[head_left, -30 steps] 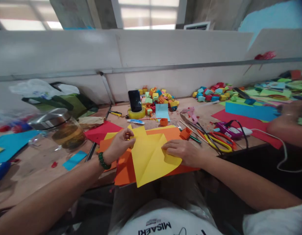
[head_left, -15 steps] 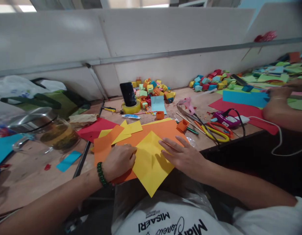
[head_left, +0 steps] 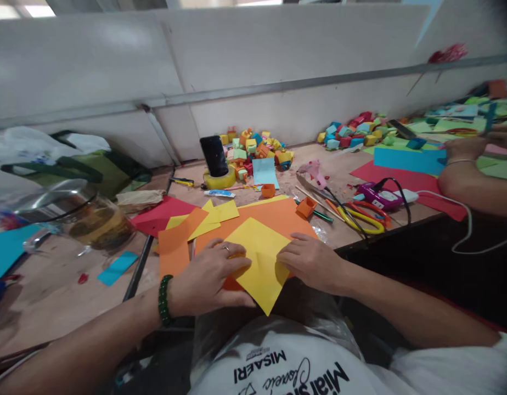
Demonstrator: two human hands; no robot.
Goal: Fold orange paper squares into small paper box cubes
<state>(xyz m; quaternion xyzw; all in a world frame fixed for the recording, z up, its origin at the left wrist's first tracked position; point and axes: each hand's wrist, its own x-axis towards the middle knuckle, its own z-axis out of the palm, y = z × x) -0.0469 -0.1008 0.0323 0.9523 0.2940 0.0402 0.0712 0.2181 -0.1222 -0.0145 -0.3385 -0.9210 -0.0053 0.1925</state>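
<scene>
A creased yellow paper square [head_left: 264, 258] lies cornerwise over an orange sheet [head_left: 278, 216], its near corner hanging past the table edge. On its left side, my left hand [head_left: 216, 271] is closed, fingers over the top and thumb along the lower left edge. The right corner is in my right hand [head_left: 313, 263], whose fingers are bent over it and whose thumb is hidden. Smaller yellow pieces [head_left: 226, 210] and an orange strip [head_left: 174, 248] lie beside my left hand. Two small folded orange boxes, one [head_left: 306, 207] near my right hand, sit behind the sheet.
Behind stand a phone [head_left: 214, 156] on a tape roll [head_left: 220, 178] and a heap of paper cubes [head_left: 249, 145]. At right are a glue gun [head_left: 313, 173], scissors [head_left: 364, 222], a purple power strip [head_left: 381, 197] and another person's hand [head_left: 463, 153]. A glass jug [head_left: 99, 222] stands left.
My left hand has opened from a fist-like pinch and reached rightward over the paper. My right hand has drawn down to the right corner, fingers now bent. The paper has turned slightly.
</scene>
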